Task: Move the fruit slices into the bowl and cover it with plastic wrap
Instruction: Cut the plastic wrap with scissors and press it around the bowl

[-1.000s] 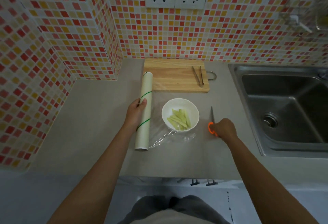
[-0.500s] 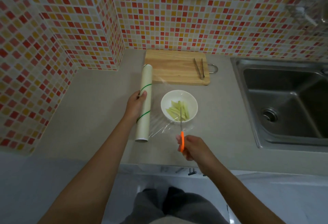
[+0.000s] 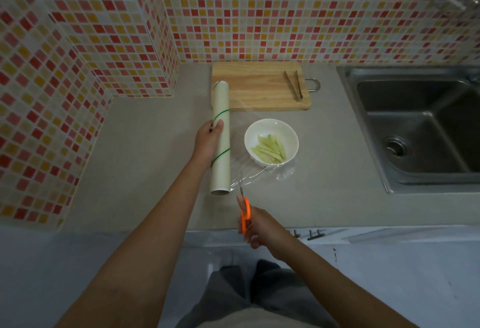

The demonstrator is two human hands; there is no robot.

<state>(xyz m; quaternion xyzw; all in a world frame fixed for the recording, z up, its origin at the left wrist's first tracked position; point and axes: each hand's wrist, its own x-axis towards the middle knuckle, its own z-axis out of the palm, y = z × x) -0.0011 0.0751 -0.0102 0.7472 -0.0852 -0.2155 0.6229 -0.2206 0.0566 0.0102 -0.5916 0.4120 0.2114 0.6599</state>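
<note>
Left of centre, the left hand [image 3: 207, 140] grips the plastic wrap roll [image 3: 221, 138], which lies on the countertop [image 3: 145, 151]. A clear sheet of wrap [image 3: 262, 174] extends rightward from the roll over the white bowl [image 3: 271, 141] at frame centre; the fruit slices [image 3: 270, 149] lie inside the bowl. Below centre, the right hand [image 3: 262, 226] grasps orange-handled scissors [image 3: 244, 208], blades at the sheet's near edge. Upper centre: cutting board [image 3: 259, 85] bearing tongs [image 3: 293, 88]. Right: sink [image 3: 415, 130].

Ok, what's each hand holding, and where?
Left hand grips the wrap roll around its middle. Right hand holds the scissors by the orange handles.
</note>
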